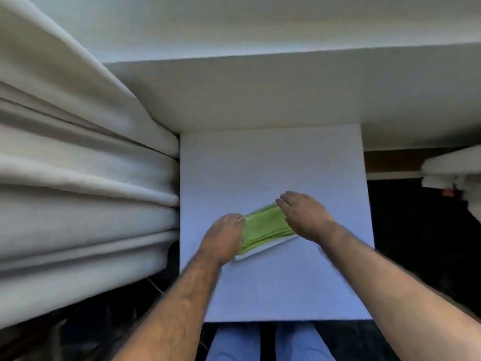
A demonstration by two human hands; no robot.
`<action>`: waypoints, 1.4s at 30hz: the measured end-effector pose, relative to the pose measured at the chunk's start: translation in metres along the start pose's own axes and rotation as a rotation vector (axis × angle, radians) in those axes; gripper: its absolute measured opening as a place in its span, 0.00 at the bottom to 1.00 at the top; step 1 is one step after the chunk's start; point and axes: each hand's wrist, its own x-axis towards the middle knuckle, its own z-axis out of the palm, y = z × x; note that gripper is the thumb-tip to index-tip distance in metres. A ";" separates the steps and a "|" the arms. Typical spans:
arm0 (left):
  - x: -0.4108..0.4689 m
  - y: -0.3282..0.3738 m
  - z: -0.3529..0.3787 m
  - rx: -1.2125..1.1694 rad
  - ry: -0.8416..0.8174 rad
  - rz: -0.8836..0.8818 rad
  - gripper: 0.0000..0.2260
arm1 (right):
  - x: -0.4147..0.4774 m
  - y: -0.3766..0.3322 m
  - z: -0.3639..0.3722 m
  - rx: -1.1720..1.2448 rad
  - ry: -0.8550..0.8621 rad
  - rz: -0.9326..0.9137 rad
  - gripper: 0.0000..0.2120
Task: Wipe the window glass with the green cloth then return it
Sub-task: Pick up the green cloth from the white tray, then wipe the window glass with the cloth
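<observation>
A folded green cloth (264, 226) lies on a small white tray (265, 248) near the middle of a white square table (273, 165). My left hand (225, 237) rests on the cloth's left end, fingers curled over its edge. My right hand (303, 214) is over the cloth's right end, fingers bent down onto it. Whether either hand grips the cloth or only presses on it cannot be told. The window glass is not in view.
Thick white curtain folds (78, 178) hang along the left side, touching the table's left edge. A white sill or ledge (260, 95) runs behind the table. Dark floor lies to the right, with a white object (453, 173) at the right edge. My legs in blue trousers (236, 342) stand below the table's front edge.
</observation>
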 end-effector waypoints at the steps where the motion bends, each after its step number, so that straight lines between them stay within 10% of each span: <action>1: 0.008 -0.001 0.016 0.004 0.006 0.017 0.24 | 0.005 0.003 0.013 -0.009 -0.018 0.026 0.24; 9: 0.033 0.003 0.063 0.273 0.269 -0.043 0.25 | 0.017 0.000 0.059 -0.098 0.009 0.111 0.20; 15: 0.042 0.013 0.044 0.067 0.137 -0.165 0.13 | 0.015 -0.008 0.039 -0.125 -0.034 0.178 0.19; 26: 0.002 0.017 -0.108 -0.330 0.219 -0.190 0.12 | -0.006 -0.003 -0.135 0.040 -0.158 0.300 0.16; 42: -0.160 0.094 -0.490 -0.247 0.786 0.033 0.11 | -0.125 -0.024 -0.535 -0.039 0.459 0.328 0.10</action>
